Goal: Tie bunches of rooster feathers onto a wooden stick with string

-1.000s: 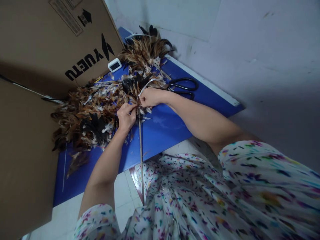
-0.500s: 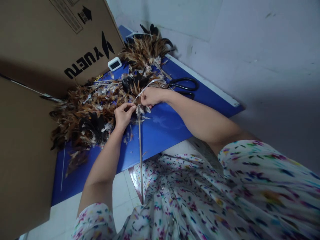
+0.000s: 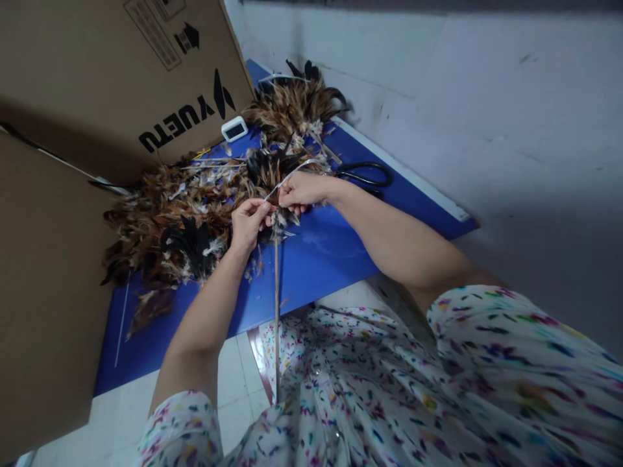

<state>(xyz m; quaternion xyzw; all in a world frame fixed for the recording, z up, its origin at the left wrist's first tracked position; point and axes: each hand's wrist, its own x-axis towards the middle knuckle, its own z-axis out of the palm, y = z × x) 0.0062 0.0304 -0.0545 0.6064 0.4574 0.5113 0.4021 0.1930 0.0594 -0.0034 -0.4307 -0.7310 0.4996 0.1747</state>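
Observation:
A thin wooden stick (image 3: 277, 285) runs from my lap up to a tuft of feathers (image 3: 288, 219) at the table's front part. My left hand (image 3: 247, 224) is closed in a pinch beside the stick's top, where the lower end of a narrow white strip (image 3: 294, 172) meets its fingertips. The strip arches up and over toward the right. Just right of it, my right hand (image 3: 305, 189) has its fingers curled and pressed together against the tuft; what they grip is hidden. Brown and black feathers (image 3: 270, 170) lie right behind both hands.
Loose feathers (image 3: 189, 214) cover the left of the blue table (image 3: 324, 259). Black-handled scissors (image 3: 367, 174) lie right of my right hand. A feather bundle (image 3: 292, 104) rests by the wall. A small white timer (image 3: 234, 129) stands before a large cardboard box (image 3: 160, 78).
The whole view has shifted slightly. My left hand has turned a little and moved closer to my right hand, its fingers more curled. The right fingers remain bent by the tuft.

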